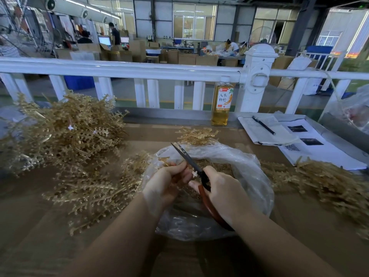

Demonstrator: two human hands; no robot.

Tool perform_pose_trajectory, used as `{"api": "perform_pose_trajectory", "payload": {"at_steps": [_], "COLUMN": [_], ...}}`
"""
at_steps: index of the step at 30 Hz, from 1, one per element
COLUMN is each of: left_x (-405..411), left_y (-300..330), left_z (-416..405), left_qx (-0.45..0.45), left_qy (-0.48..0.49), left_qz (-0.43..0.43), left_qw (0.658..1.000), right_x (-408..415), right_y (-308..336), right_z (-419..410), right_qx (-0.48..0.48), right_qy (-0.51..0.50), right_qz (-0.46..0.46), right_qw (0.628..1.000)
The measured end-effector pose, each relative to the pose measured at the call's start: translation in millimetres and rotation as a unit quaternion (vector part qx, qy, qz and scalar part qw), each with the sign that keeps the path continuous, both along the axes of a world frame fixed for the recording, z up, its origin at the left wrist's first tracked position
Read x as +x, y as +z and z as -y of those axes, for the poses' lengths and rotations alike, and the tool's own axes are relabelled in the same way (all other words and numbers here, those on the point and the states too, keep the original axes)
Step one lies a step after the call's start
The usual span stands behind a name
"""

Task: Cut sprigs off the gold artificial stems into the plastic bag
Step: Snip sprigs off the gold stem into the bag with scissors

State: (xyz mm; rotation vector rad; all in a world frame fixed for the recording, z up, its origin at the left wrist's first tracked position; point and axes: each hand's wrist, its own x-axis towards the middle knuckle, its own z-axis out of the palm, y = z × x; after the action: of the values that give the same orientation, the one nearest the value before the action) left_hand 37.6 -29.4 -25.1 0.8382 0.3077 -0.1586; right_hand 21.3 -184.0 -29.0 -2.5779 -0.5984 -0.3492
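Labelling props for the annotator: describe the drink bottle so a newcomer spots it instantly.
Follow the white railing to its thick capped post. The bottle stands upright just left of that post at the table's far edge. It is the only container there: amber liquid, white cap, orange-and-white label.

A single wide-angle camera sits on the person's head and looks forward and down at a brown table (60,246), close enough that both forearms run in from the bottom edge toward the plastic bag (249,176) just below the frame's centre. Beyond the bag, the view faces a white railing (139,71) along the table's far edge, its straight bar bowed by the lens, and a workshop hall opens behind the railing. With only this one view, no part of the scene is shared with another.
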Motion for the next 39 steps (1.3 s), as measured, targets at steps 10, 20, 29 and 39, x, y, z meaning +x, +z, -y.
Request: {"api": "perform_pose_trajectory", "payload": {"at_steps": [10, 20, 29, 39], "left_x": [2.2, 1.1, -0.4, 1.1], "left_y": [-0.1, -2.0, 0.9, -1.5], "left_z": [1.8, 3.3, 6.0, 7.1], "left_qx": [0.009, 0.042, 0.064, 0.07], "left_qy": [-0.002, -0.024, -0.043, -0.03], "left_qz": [0.008, 0.034, 0.041, 0.017], "left_qw": [1.0, 0.998, 0.996, 0.997], "right_x": [-2.3, -4.0, -3.7, -2.7], "right_y": [-0.4, 2.3, 4.6, 5.4], "right_z": [2.5, 1.4, 1.4, 3.4], "right_qx": [-0.013, -0.015, -0.004, -0.004], "right_qy": [0.001, 0.001, -0.004, -0.008], "right_qz": [0.005, -0.016, -0.013, -0.023], "right_qw": [1.0, 1.0, 1.0, 1.0]}}
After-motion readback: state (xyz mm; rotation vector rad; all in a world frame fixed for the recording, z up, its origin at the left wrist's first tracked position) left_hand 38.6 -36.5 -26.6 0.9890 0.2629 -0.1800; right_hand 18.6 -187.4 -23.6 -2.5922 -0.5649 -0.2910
